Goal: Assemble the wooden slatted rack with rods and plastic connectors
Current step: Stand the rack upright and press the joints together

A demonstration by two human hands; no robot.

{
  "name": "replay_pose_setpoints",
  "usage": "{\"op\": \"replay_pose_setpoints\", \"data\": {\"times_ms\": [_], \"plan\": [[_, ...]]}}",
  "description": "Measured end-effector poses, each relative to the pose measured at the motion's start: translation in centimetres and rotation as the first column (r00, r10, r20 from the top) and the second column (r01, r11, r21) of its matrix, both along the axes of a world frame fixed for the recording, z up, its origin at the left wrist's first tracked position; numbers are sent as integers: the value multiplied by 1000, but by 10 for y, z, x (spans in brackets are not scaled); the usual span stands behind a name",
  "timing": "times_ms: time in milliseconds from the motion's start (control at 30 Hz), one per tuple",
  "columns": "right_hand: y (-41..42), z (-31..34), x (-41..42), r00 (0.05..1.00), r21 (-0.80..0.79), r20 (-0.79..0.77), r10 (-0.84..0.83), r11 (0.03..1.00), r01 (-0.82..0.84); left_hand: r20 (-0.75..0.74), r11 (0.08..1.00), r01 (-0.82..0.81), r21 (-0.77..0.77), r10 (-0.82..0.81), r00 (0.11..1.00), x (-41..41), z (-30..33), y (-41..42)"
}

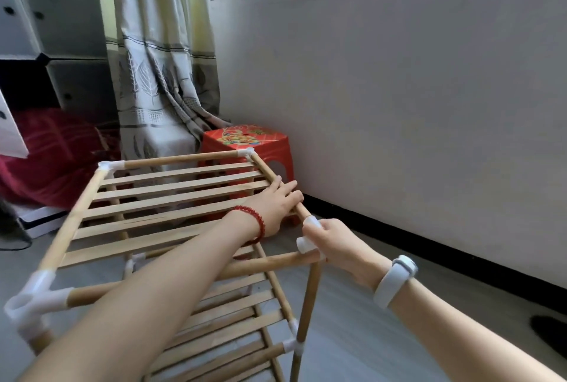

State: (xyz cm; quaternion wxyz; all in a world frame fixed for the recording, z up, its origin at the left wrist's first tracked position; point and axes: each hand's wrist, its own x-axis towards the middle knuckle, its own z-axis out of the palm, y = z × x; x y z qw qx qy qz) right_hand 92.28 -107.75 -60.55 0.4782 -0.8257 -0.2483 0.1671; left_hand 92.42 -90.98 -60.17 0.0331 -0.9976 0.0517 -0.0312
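Closest to me is the near-left plastic connector (29,305), its top socket open and empty, sitting on the corner of the wooden rack (171,197), which stands on the floor in front of me with its top slatted shelf level. The fiddly bit is the near-right corner: my right hand (334,243) is wrapped around the corner connector (308,239), and my left hand (276,203) has its fingers curled over the side rod (267,174) just beside it. My guess is the rod isn't fully seated yet. If I push at an angle, it could jam or pop out, and the upright rod (306,314) below might twist loose too. My left forearm crosses over the shelf; my right wrist is bent inward.
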Motion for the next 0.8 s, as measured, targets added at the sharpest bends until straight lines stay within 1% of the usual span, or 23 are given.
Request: {"op": "replay_pose_setpoints", "data": {"times_ms": [67,167,200,267,300,333,400,433,467,567,633,800], "plan": [[-5,-2,1,1000,29,1,-12,1000,12,16,999,17,-51,-16,1000,-3,2,1],[-14,-1,5,996,78,-84,-9,997,16,14,985,7,-172,-5,1000,-19,9,4],[-17,-1,7,995,89,-104,-4,996,13,41,972,9,-235,1,999,-26,12,3],[-18,-3,10,993,104,-119,3,995,9,200,926,65,-371,12,980,-43,16,-3],[-17,-4,11,992,113,-125,-1,994,15,244,904,91,-419,15,970,-53,16,-8],[-16,-4,12,992,116,-123,-8,993,22,220,891,97,-443,3,976,-63,18,-14],[-14,-6,12,992,120,-124,-25,992,41,17,895,54,-442,-52,998,-80,18,-27],[-15,-6,11,992,122,-125,-27,992,42,-65,909,35,-415,-68,996,-85,16,-31],[-15,-7,10,992,122,-123,-26,992,41,-87,921,25,-389,-64,994,-88,14,-32],[-15,-9,8,994,109,-105,-43,993,54,-3,915,13,-403,-16,1000,-94,16,-30],[-12,-8,7,994,109,-96,-53,992,63,26,903,33,-428,-25,999,-97,20,-30],[-9,-7,4,997,81,-59,-57,995,62,16,900,21,-436,-15,1000,-101,23,-30]]}}
